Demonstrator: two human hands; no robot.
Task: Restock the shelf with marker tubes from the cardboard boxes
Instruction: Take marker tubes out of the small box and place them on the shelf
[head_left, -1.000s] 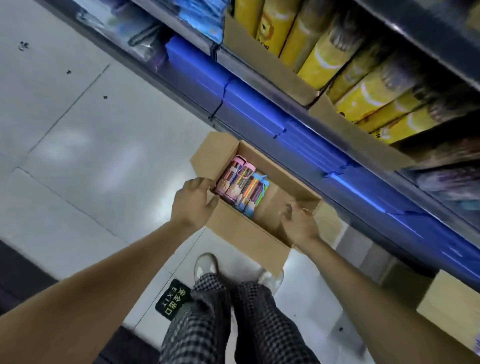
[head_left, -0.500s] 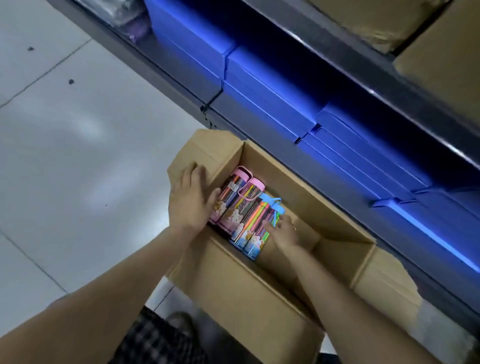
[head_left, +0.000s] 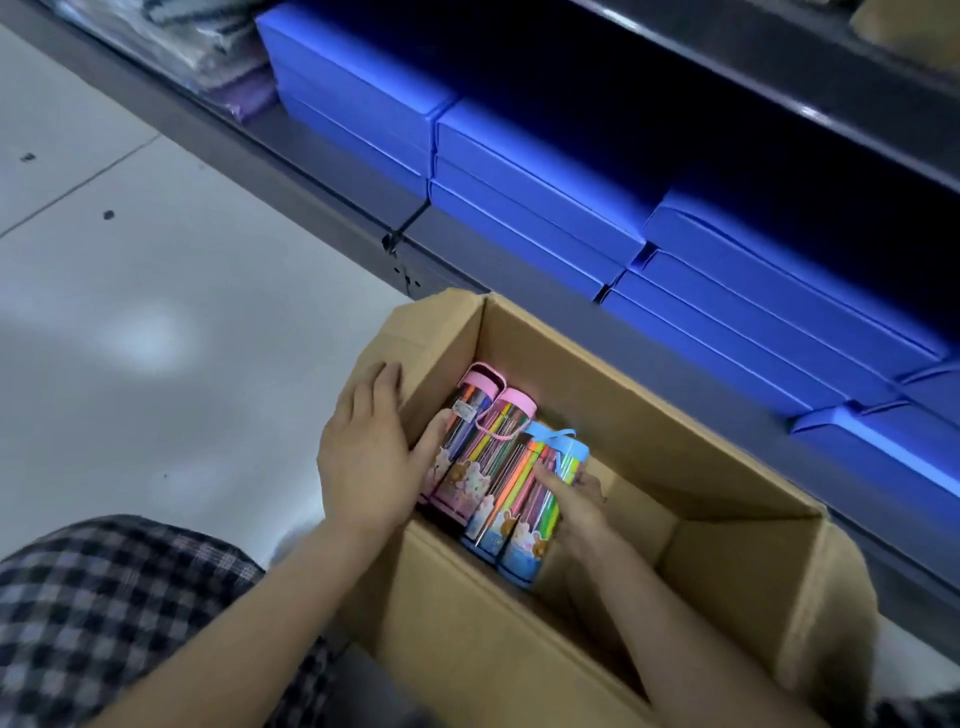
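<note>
A person crouches over an open cardboard box (head_left: 649, 467) on the floor (head_left: 156, 312), close against a low shelf (head_left: 332, 171). Four marker tubes lie side by side in the left end of the box, caps pointing toward the shelf; the right end shows only bare cardboard.

The left hand (head_left: 369, 457) rests on the box's left wall, fingers fairly straight over the rim and thumb reaching down to touch the outermost pink-capped tube (head_left: 457, 431). The right hand (head_left: 576, 504) is inside the box, its forefinger laid along the top of the rightmost blue-capped tube (head_left: 545, 499) and its other fingers tucked down the tube's far side. It seems to be closing round this tube, though how firm the hold is cannot be told.

To lift well, the fingers should probably slide under the tube's middle, while the left hand keeps the box from shifting.

The tubes are clear cylinders showing bright marker pens, with cartoon animals printed near their bases. Two have pink caps and two blue, with thin carrying loops. Stacked blue boxes (head_left: 519, 171) fill the shelf behind.
</note>
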